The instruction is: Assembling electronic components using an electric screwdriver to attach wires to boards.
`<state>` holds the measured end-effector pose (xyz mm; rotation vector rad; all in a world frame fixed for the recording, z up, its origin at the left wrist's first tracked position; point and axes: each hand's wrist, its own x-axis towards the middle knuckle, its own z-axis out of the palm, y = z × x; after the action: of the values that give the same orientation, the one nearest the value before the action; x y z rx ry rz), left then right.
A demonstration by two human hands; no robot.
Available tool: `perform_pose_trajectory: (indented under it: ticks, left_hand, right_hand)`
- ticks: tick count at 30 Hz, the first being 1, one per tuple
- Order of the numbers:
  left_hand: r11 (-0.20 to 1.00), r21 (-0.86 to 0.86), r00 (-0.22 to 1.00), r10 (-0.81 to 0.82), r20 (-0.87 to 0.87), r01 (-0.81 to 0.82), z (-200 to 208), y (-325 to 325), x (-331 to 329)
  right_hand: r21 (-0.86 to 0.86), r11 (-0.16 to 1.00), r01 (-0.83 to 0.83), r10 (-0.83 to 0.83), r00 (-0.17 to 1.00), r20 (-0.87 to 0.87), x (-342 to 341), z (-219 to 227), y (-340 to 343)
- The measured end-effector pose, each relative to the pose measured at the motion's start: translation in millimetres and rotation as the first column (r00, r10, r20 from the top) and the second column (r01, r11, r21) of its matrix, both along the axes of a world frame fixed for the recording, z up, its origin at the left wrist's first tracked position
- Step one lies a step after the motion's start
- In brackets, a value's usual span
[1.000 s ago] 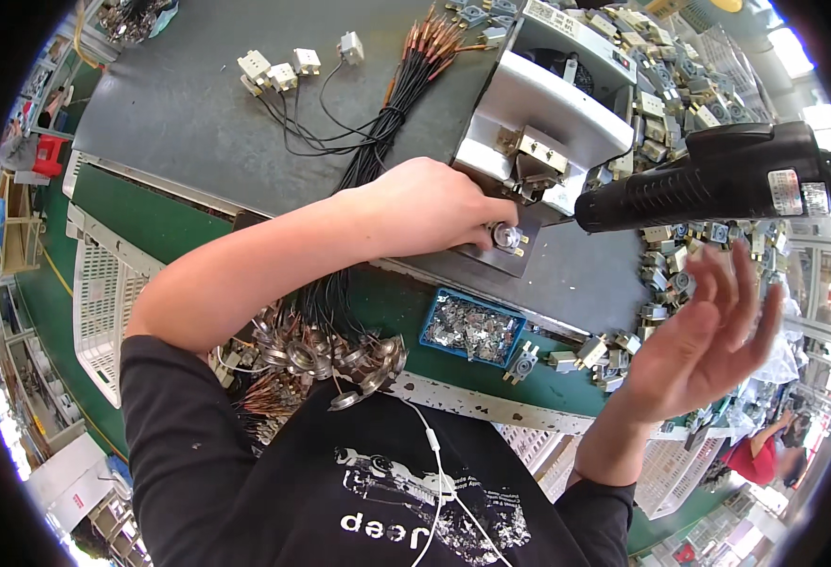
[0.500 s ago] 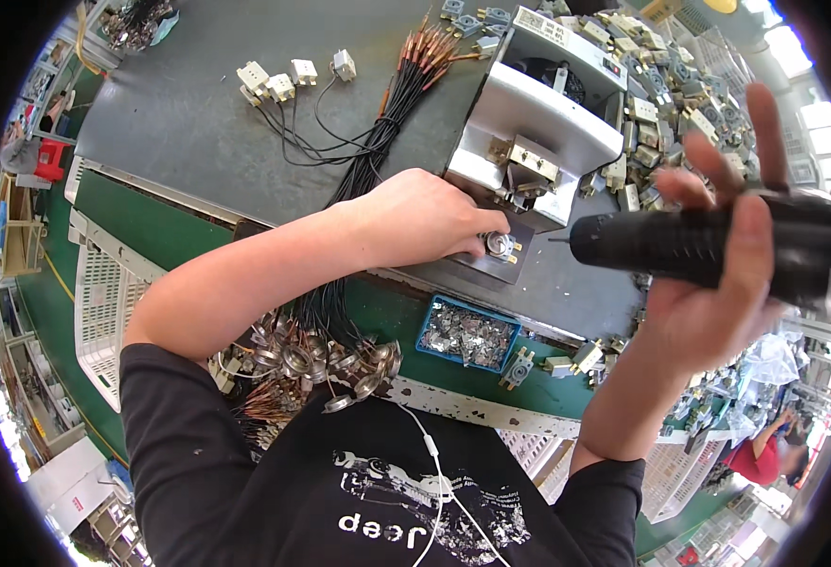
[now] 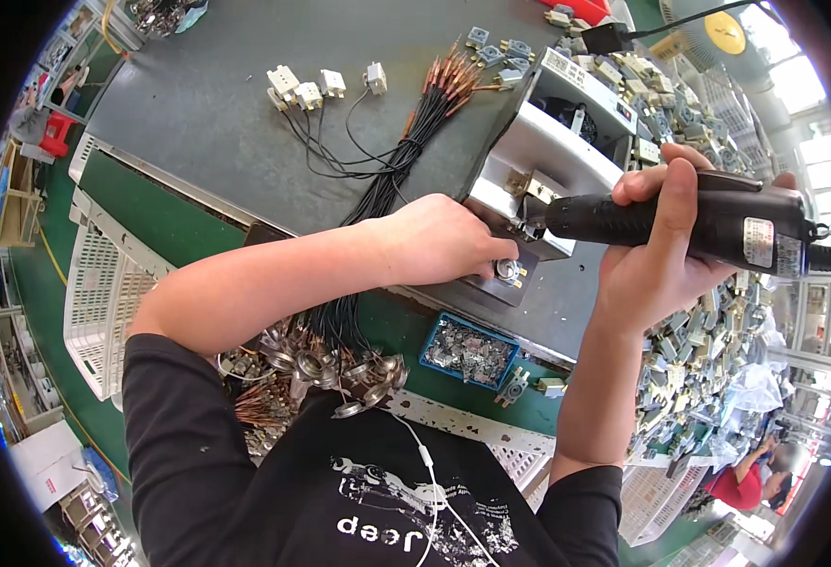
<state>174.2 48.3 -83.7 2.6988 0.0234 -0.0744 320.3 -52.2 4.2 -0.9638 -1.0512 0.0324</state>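
Note:
In my right hand (image 3: 657,241) is a black electric screwdriver (image 3: 590,219), with fingers and thumb wrapped around its body. It lies almost level, its tip end at the metal bracket on the front of a silver screw feeder (image 3: 519,156). My left hand (image 3: 444,244) is closed, thumb and fingertips pressed on a small round metal part with brass-coloured terminals (image 3: 508,271). That part rests on a dark metal block (image 3: 501,288) at the bench's near edge; my fingers hide some of it. Beside my left hand runs a bundle of black wires (image 3: 378,184) with copper-coloured ends.
A blue tray (image 3: 469,352) of small metal pieces sits near my body. White connectors (image 3: 307,93) lie on the grey bench (image 3: 207,123). Many grey and white switch-like parts (image 3: 680,378) are heaped at the right. Round metal parts on wires (image 3: 316,369) hang by my lap.
The screwdriver has moved left, its tip now at the feeder's front. My right fingers, spread before, have closed around it. My left hand stays on the round part, and the view has shifted slightly.

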Motion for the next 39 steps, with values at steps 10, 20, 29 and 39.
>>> perform_pose_trajectory:
  ticks: [10, 20, 29, 39]
  left_hand:
    - [1.0, -0.022, 1.0, 0.001, -0.013, -0.001, 0, 1, -1]
    - [1.0, 0.002, 0.989, -0.021, 0.146, 0.02, -11, 1, -8]
    - [1.0, -0.008, 0.992, 0.03, 0.12, -0.029, -9, 1, -4]
    - [1.0, -0.016, 0.999, 0.019, 0.044, -0.018, -1, 0, -2]
  right_hand:
    - [-0.171, 0.975, -0.139, 0.14, 0.99, -0.006, -3, 5, 10]
    - [-0.208, 0.975, -0.083, 0.074, 0.996, -0.05, -10, 7, 16]
    - [-0.045, 0.992, -0.12, 0.115, 0.987, -0.116, -17, -11, -21]
    - [-0.154, 0.975, -0.158, 0.126, 0.972, -0.196, -13, -16, -27]
